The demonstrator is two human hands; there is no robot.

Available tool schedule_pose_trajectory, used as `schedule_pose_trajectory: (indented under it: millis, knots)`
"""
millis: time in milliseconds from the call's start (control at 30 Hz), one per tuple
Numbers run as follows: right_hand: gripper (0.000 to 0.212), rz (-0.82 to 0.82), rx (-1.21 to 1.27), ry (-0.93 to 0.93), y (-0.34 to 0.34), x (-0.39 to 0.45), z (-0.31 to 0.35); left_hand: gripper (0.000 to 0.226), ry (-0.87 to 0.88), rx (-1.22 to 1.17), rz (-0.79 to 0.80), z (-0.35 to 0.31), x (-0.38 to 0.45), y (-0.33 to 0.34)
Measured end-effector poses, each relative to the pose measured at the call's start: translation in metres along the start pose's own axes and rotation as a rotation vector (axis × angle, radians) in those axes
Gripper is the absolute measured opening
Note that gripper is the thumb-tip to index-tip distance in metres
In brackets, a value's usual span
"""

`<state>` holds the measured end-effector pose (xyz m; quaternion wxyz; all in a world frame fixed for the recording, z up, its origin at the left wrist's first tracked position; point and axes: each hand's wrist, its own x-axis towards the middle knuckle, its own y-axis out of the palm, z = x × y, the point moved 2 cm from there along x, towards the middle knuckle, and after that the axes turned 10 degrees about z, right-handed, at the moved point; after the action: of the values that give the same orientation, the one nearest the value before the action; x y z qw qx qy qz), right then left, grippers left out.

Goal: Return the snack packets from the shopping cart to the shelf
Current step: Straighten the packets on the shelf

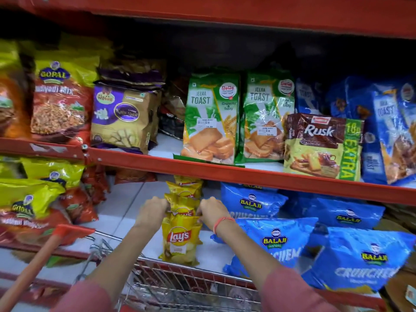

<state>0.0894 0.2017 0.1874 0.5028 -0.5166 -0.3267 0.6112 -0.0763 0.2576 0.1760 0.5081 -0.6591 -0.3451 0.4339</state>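
Note:
A row of yellow Lay's packets [182, 239] stands on the white lower shelf [126, 206], one behind another, running back under the red shelf edge. My left hand [153, 211] grips the left side of the packets and my right hand [211, 211], with an orange band on the wrist, grips the right side. Both hands press the same bunch just behind the front packet. The wire shopping cart [186, 287] sits directly below, against the shelf front; its contents are blurred.
Blue Balaji packets [276, 242] lie right of the Lay's; yellow-red Gopal packets [29, 206] are on the left. The upper shelf holds Jeera Toast [209, 118], Rusk [322, 145] and Kaju toast [123, 115] packs. The cart's orange handle [40, 264] crosses the lower left.

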Motion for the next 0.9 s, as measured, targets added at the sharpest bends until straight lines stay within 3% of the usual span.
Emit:
schedule_pose_trajectory:
  millis: [233,433,633,733,900]
  knots:
    - [0.036,-0.019,0.072,-0.056,-0.003,-0.013,-0.018,0.031,0.008,-0.009,-0.014,-0.014,-0.009,-0.006]
    - [0.057,-0.025,0.153,-0.041,-0.04,-0.061,-0.085,0.045,0.311,-0.391,0.023,-0.095,-0.031,-0.019]
    - [0.074,-0.023,0.135,0.018,-0.069,-0.105,-0.152,0.05,0.389,-0.398,0.088,-0.17,-0.038,-0.014]
    - [0.064,0.023,0.046,0.122,-0.071,-0.118,-0.189,0.041,0.315,-0.315,0.076,-0.182,-0.031,-0.008]
    - [0.029,-0.067,0.029,0.219,-0.061,-0.122,-0.212,0.026,0.21,-0.25,-0.031,-0.186,-0.024,-0.004]
